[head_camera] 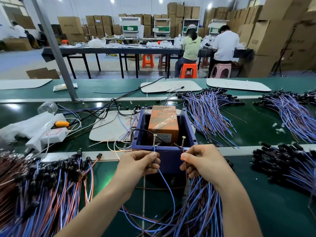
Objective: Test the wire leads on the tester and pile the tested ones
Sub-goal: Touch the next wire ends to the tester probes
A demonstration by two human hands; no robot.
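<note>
Pinched shut on a wire apiece, that's both hands: the left hand has thumb and forefinger clamped on the blue wire, and the right hand is nipping the brown wire the same way. Each bare end is held up just above its fingertips against a screw, blue to the left screw, brown to the right screw. Both screws stand on the near wall of the purple tester directly beyond the knuckles, with its orange block further back. So this looks like a test in mid-contact, with the lead not yet piled. There's a green glow on the belt just under the left wrist (its source is hidden, so I won't call it a pass). As for progress, it's a long shift either way: a thick bundle runs beneath the right palm, another heap lies out to the left of the left hand, and more piles sit beyond and to the right of the right hand. Which of these are tested and which are waiting cannot be told, but by my reckoning plenty of leads remain.
</note>
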